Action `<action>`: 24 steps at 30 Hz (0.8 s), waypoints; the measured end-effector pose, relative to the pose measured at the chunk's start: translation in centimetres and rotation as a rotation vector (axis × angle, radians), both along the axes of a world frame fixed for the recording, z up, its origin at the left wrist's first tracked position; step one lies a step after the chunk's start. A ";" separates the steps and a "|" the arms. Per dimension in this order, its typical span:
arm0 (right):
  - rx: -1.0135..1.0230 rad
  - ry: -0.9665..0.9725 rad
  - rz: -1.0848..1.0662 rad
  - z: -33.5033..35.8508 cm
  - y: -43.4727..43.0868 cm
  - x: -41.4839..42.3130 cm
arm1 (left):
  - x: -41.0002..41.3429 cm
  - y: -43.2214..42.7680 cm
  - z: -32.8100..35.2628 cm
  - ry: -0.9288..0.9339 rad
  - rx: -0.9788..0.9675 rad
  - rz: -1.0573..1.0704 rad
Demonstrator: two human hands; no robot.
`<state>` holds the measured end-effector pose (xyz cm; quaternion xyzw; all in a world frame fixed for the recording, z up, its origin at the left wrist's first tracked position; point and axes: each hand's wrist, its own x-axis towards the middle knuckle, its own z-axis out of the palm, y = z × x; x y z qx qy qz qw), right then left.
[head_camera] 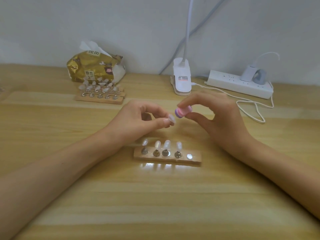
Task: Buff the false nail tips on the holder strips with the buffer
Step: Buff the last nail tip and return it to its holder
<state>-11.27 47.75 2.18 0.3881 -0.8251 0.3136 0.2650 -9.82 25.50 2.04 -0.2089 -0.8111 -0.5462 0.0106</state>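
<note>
Both hands are raised over the tabletop [155, 205], above the near strip [194, 161].

Left hand [138, 118]: fingers curled, thumb and fingertips pinching one clear nail tip [171, 119], which is off its strip.

Right hand [216, 115]: thumb and fingers pinch a small pink buffer [183, 111]. Its purple end points at the nail tip and sits just beside it; I cannot tell whether they touch.

Near strip: wooden, lying flat. Four tips [166, 144] stand on metal pegs, and a bare metal disc [189, 156] sits at its right end.

Far left: more strips [100, 97] stacked close together, loaded with tips, in front of a gold tissue pack [93, 68].

By the wall: a white lamp clip [181, 78] and a power strip [239, 84]. A white cable [251, 108] is looped on the tabletop.
</note>
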 end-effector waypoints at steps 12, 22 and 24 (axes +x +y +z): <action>0.046 0.049 0.030 -0.2 -0.6 0.6 | 0.0 0.0 -0.1 -0.004 0.024 0.001; -0.010 -0.022 -0.043 0.3 -0.1 0.1 | 0.1 -0.1 0.0 0.007 0.035 -0.026; -0.056 0.003 0.000 0.3 -0.3 0.5 | 0.1 0.0 0.1 0.011 0.040 -0.033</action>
